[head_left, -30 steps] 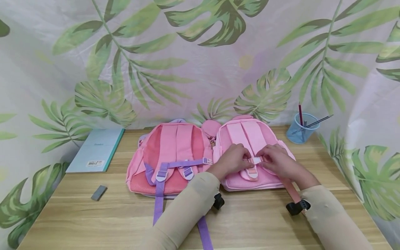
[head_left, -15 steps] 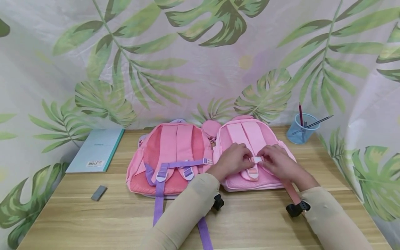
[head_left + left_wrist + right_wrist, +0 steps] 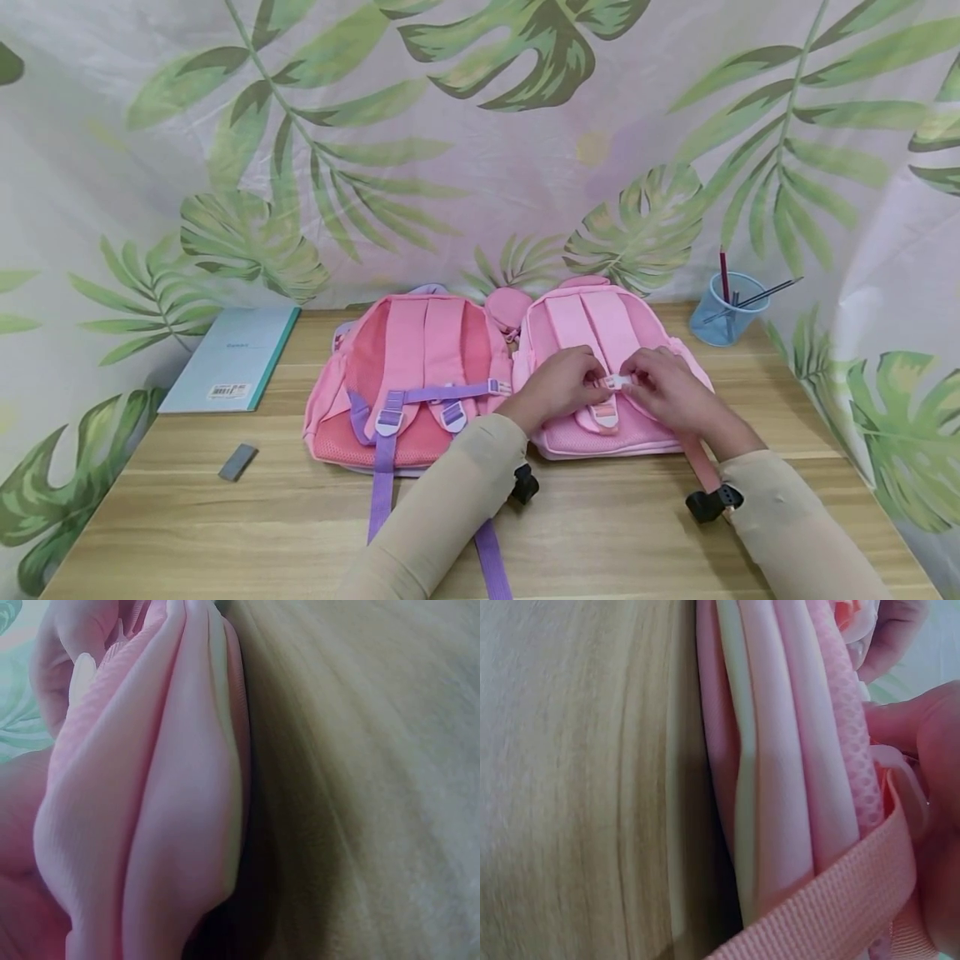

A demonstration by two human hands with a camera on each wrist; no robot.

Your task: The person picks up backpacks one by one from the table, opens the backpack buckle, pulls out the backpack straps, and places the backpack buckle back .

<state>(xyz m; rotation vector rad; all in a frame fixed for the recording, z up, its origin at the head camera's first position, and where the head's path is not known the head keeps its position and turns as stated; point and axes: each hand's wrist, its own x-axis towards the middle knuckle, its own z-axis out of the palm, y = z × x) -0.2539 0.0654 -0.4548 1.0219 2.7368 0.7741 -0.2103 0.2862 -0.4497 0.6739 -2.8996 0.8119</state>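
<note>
Between left grip (image 3: pixel 558 383) and right grip (image 3: pixel 669 385), a white buckle (image 3: pixel 617 382) is pinched.

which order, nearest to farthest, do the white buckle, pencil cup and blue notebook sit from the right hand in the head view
1. White buckle: at the right hand, on its left.
2. Pencil cup: behind it, to the right.
3. Blue notebook: far left, past the purple-strapped backpack.

A: Left bag (image 3: pixel 405 342)?
B: Pink; mesh (image 3: pixel 341 443) coral, straps (image 3: pixel 382 483) purple.
A: Right bag (image 3: pixel 615 321)?
B: Paler pink; webbing (image 3: pixel 840 892) peach, buckle (image 3: pixel 618 382) white.
A: Backdrop (image 3: pixel 517 167)?
B: Green leaf print, pale ground. Table (image 3: pixel 300 533) tan, wood-grained; cup (image 3: pixel 716 327) light blue.
</note>
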